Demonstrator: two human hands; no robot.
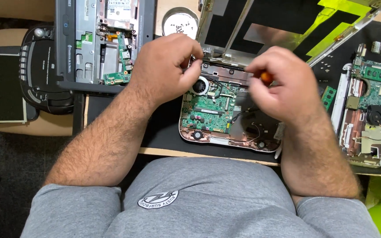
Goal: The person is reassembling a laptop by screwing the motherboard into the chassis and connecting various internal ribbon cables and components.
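Head view, looking down at a desk. An opened small laptop base (225, 114) lies at the centre, its green circuit board and round fan exposed. The left hand (166, 66) hovers over the base's upper left corner, fingers curled tight and pinched together near the hinge; what they pinch is too small to tell. The right hand (281, 83) sits over the base's upper right part, closed around an orange-handled screwdriver (266, 78), of which only the handle tip shows. Behind the base, the detached screen lid (287, 26) leans tilted. A small round metal dish (180, 22) with screws stands behind the left hand. Another dismantled laptop (371, 114) lies right of the base.
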